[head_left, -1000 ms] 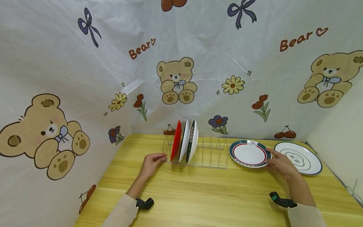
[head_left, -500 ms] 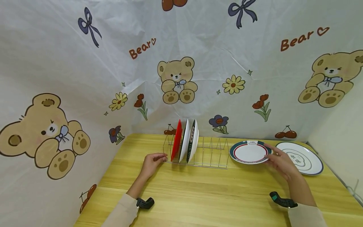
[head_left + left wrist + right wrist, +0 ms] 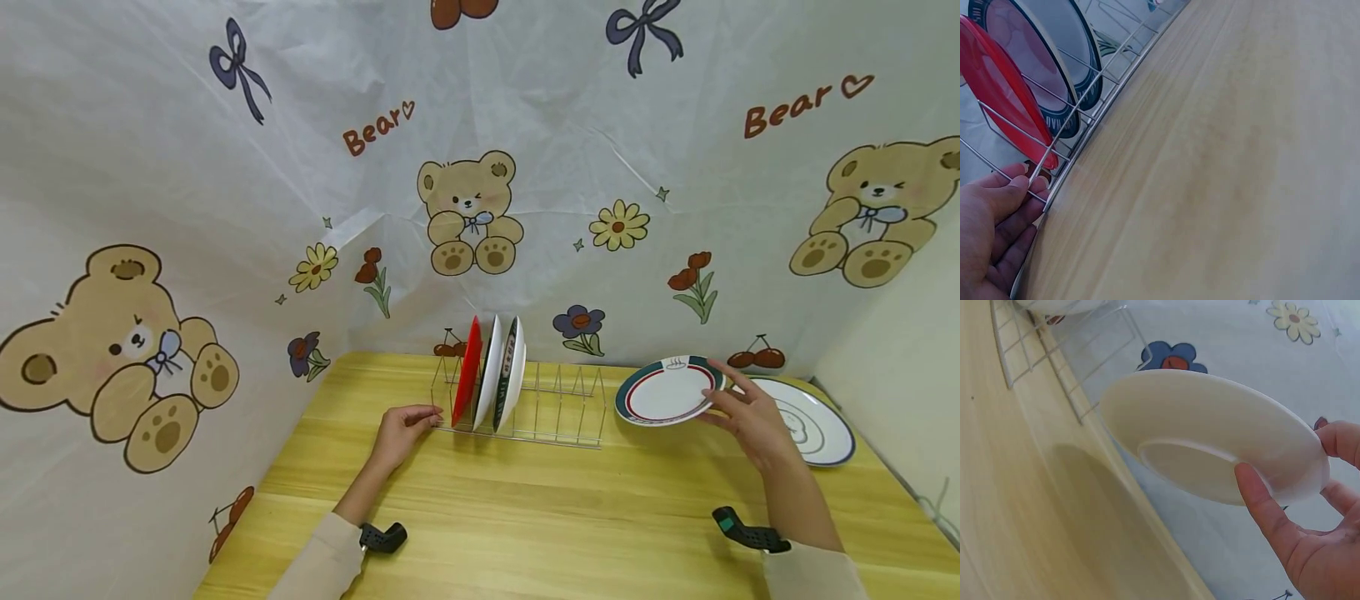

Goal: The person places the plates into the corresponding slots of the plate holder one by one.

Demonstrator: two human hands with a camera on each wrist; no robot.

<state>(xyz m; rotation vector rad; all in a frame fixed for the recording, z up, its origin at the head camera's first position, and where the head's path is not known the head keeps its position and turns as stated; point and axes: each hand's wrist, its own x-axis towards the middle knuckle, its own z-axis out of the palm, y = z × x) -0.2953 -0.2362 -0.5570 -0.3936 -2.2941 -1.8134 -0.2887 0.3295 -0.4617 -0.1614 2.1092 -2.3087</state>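
Your right hand [image 3: 753,421] pinches the plate [image 3: 667,394] by its right rim, fingers spread; it's tilted, off the table [image 3: 525,517], right of the rack [image 3: 558,417]. Your left hand [image 3: 400,433] pinches the rack's near left corner. Red plate [image 3: 467,379] stands leftmost in the rack, two white plates [image 3: 487,379] beside it.

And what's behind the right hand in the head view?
A blue-rimmed white plate lies on the table; its left part, covered by the right hand, cannot be seen.
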